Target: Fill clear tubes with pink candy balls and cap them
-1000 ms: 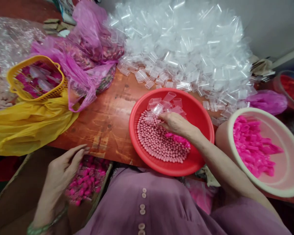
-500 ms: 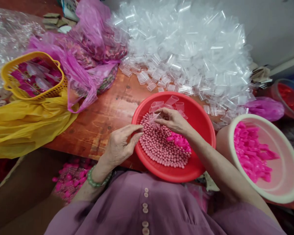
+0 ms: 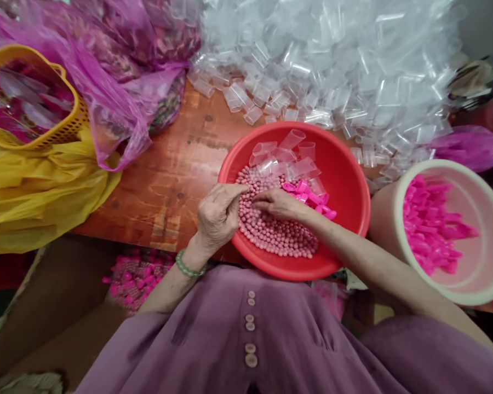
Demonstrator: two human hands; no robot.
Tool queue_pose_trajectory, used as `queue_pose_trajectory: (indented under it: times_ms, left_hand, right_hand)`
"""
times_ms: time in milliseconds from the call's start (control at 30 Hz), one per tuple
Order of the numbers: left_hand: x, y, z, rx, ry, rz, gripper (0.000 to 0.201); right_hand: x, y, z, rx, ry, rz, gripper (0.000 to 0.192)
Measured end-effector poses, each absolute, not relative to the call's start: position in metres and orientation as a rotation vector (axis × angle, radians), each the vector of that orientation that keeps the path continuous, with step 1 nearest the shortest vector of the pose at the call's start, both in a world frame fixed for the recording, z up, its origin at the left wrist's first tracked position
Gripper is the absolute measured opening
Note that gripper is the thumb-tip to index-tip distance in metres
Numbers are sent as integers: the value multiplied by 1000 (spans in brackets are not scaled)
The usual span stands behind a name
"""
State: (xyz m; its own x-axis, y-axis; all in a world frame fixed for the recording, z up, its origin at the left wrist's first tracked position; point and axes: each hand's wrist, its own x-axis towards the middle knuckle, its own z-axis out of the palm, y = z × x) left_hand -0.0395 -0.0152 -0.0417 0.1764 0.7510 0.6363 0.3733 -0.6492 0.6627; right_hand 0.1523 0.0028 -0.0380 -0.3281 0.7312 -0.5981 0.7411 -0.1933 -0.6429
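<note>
The pink beads [image 3: 271,230] lie heaped in the near half of the red basin [image 3: 353,180], which sits on the bench [image 3: 168,180] with its near rim hanging over the bench edge. The right hand [image 3: 281,203] rests on the beads with its fingers drawn narrow, tips down among them; whether it pinches one I cannot tell. The left hand [image 3: 218,216] sits just beside it, over the basin's left rim, its fingers curled close together with thumb against forefinger; anything between them is hidden. The two hands are near, their fingertips almost meeting.

Just beyond the right hand lie bright pink caps [image 3: 308,196], and farther off in the basin a few clear tubes [image 3: 285,156]. To the left of the left hand the bench is bare wood as far as the yellow bag [image 3: 36,197]. Past the basin's far rim a big heap of clear tubes [image 3: 332,65] crowds the bench. To the right of the right forearm a pale tub [image 3: 447,293] of pink caps stands close to the basin. Far left sit a yellow basket [image 3: 72,123] and purple bags [image 3: 119,98]
</note>
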Motion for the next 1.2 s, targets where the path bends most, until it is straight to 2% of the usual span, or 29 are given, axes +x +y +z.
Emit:
queue_pose_trajectory:
  times_ms: [233, 367, 533, 600, 700, 833, 900, 967, 1067, 1133, 1200]
  left_hand:
    - [-40, -15, -37, 2166, 1046, 1411, 21]
    - [-50, -18, -25, 2159, 912, 1238, 28]
    - [-63, -21, -9, 2287, 605, 831, 52]
    - [-60, -21, -9, 2391, 626, 696, 56]
    - [-51, -17, -12, 2429, 695, 721, 42]
    - [-42, -14, -10, 2213, 697, 893, 19]
    - [-40, -15, -5, 2104, 656, 879, 13]
    - [-38, -17, 0, 2047, 627, 852, 12]
    - [-35, -18, 4, 2034, 657, 851, 16]
    - [-33, -19, 5, 1996, 700, 815, 18]
    - [-32, -18, 5, 1864, 733, 747, 19]
  right_hand:
    - [152, -10, -48, 1592, 1345, -2303, 16]
    - [153, -14, -61, 1467, 1020, -2691, 10]
    - [150, -11, -66, 1399, 956, -2920, 1]
    - [146, -10, -64, 1377, 964, -2987, 7]
    - [143, -11, -60, 1323, 1003, -3062, 14]
    - [147, -11, -47, 1290, 1104, -3083, 12]
    - [153, -10, -33, 1303, 1365, -2960, 15]
    - [160, -9, -16, 1323, 1848, -2612, 22]
    - [174, -13, 8, 1464, 2407, -1713, 27]
    - [184, -18, 14, 1626, 2463, -1082, 26]
    - [194, -23, 13, 1695, 2376, -604, 24]
